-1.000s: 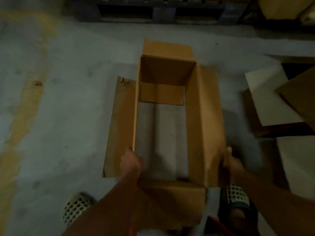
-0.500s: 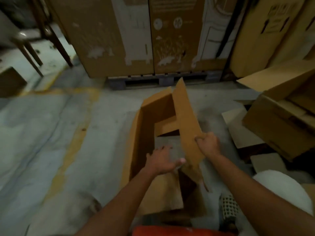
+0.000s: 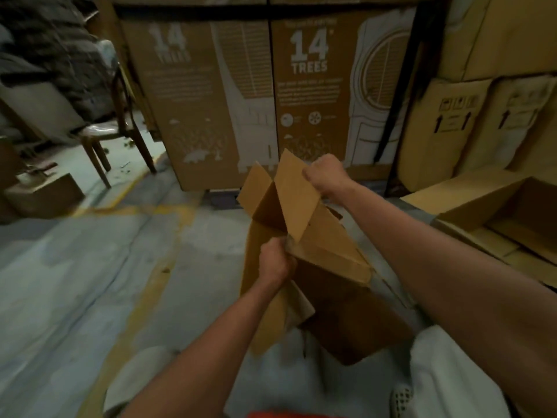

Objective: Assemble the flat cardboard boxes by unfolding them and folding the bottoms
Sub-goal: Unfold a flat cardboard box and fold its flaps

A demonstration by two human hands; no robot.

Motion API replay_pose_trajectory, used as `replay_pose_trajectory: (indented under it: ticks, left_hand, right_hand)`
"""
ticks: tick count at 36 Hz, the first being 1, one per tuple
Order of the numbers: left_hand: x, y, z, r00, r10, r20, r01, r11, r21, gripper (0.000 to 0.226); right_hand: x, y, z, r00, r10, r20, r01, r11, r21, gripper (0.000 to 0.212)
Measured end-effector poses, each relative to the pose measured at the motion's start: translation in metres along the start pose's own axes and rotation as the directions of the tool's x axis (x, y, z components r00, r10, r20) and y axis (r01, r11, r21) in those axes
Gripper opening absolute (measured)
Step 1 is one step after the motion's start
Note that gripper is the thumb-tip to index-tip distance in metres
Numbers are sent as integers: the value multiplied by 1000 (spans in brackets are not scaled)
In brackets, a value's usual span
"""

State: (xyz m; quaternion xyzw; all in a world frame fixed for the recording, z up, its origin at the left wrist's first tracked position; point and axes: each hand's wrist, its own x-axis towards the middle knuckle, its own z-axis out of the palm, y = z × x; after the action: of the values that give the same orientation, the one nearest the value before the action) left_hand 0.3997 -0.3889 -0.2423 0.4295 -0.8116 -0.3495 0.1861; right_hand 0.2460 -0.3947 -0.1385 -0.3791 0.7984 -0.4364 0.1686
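A brown cardboard box hangs tilted in front of me, lifted off the grey floor, its flaps sticking up and out. My right hand grips the top edge of a long flap at the far end. Nearer to me, my left hand is curled round a box edge where that flap meets the side. A short flap stands open to the left of the long one. The box's inside is mostly hidden by the panels.
Tall printed cartons stand close behind the box. Open boxes and flat cardboard lie at the right. A wooden chair and a small box are at the left. A yellow floor line runs past.
The box lay open on the floor a second ago; both hands have lifted and tilted it. My right hand moved up the long flap, and my left hand closed on the box edge.
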Motion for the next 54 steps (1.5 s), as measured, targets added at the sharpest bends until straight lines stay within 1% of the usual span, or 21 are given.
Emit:
replay_pose_trajectory:
  ticks: [2,4,6,8,10,13,16,19,21,22,23,25,27,28,29,33,37,40,43,50,54]
  left_hand:
    - [8,9,-13,998,59,-16,-59,998,-38,25]
    - [22,16,-26,995,72,-73,-78,994,-81,24]
    - [38,27,-39,988,46,-147,-67,988,-139,21]
    - [54,39,-50,981,3,-193,-39,982,-184,23]
    - [66,50,-59,986,-60,-154,13,957,-291,25]
    - [76,52,-70,994,-23,-109,-16,940,-340,29]
    - [74,55,-76,996,63,-55,-77,951,-298,25]
    - [71,58,-81,992,100,-75,-115,965,-236,30]
    - [70,61,-89,965,196,-175,-208,977,-52,26]
    - [68,64,-97,929,292,-227,-264,953,148,20]
    - [67,66,-104,881,397,-259,-284,880,381,20]
    - [69,66,-115,798,554,-237,-237,649,723,45]
    - [72,64,-127,855,509,-96,-193,485,853,78]
    - [72,61,-132,889,457,-39,-184,433,882,85]
    - [73,58,-136,907,422,-4,-188,412,892,79]
    - [72,45,-152,859,503,-89,-251,568,784,7]
    - [69,36,-161,828,539,-151,-262,611,747,9]
    - [74,25,-173,797,570,-200,-260,622,739,8]
    - [79,19,-185,775,595,-212,-266,613,744,7]
    - [91,5,-224,709,662,-243,-250,558,791,7]
    - [97,-23,-253,689,661,-297,-177,551,816,4]
  right_hand:
    - [-11,-8,-14,985,-19,170,-24,968,248,38]
    - [-19,-7,-26,921,-83,380,-22,964,264,45]
    - [-27,-1,-35,842,-99,531,137,990,-33,42]
    - [-30,6,-40,797,-48,602,338,862,-378,71]
    - [-37,9,-42,853,-38,520,392,705,-591,101]
    - [-38,22,-48,964,-88,251,258,538,-802,109]
    - [-38,33,-56,981,27,190,148,523,-839,87]
    - [-42,32,-58,975,-46,216,212,468,-858,59]
    - [-42,27,-57,962,-168,216,267,394,-879,45]
    - [-41,24,-57,951,-227,210,283,367,-886,40]
    - [-40,21,-56,938,-281,201,295,349,-889,34]
    - [-38,13,-55,917,-357,178,306,346,-887,26]
    - [-37,1,-53,899,-402,176,325,340,-883,23]
    - [-37,-4,-52,889,-419,185,340,332,-880,22]
    - [-37,-9,-49,879,-435,196,356,324,-876,23]
    - [-40,-20,-41,846,-483,225,413,329,-849,32]
    - [-38,-30,-41,878,-431,207,392,399,-829,38]
    - [-33,-41,-56,944,-275,184,273,331,-903,35]
    - [-30,-48,-69,963,-182,200,251,325,-912,37]
    - [-26,-65,-45,899,-399,183,343,381,-858,21]
    - [-24,-89,-11,861,-472,190,396,386,-833,11]
